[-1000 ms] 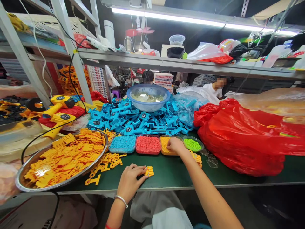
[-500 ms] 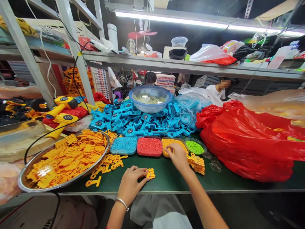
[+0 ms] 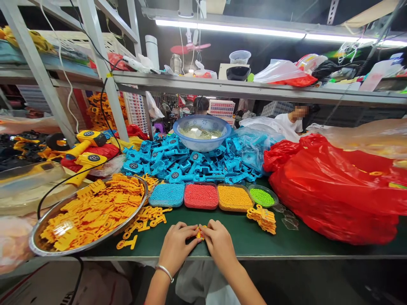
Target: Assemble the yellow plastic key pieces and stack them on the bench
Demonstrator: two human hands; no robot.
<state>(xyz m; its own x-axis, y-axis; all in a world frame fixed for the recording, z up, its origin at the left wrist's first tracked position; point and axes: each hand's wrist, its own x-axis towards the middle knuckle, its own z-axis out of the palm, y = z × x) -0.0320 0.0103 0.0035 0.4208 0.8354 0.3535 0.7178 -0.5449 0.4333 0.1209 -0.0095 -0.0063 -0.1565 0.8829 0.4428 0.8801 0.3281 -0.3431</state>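
A small yellow plastic piece (image 3: 201, 232) with slots lies near the table's front edge, mostly covered by fingertips. My left hand (image 3: 178, 243) is closed, thumb and fingers pinching the piece from the left. From the right, my right hand (image 3: 219, 242) meets it with closed fingertips on the piece; whatever they pinch is hidden. Beyond the hands stand trays of blue beads (image 3: 167, 195), red beads (image 3: 201, 196) and yellow beads (image 3: 234, 198), with a round dish of green beads (image 3: 262, 197). To the right sits a stack of yellow slotted pieces (image 3: 262, 219).
A metal basin (image 3: 37, 245) heaped with yellow pieces stands left, loose yellow parts (image 3: 127, 242) beside it. Behind the trays are piled blue plastic parts (image 3: 152, 159) and a blue bowl (image 3: 203, 146). A large red bag (image 3: 333, 199) bulges at right. A person (image 3: 294, 120) sits beyond the shelf.
My right hand has left the yellow bead tray and come down and left to the small yellow piece, beside my left hand. My left hand has kept its hold.
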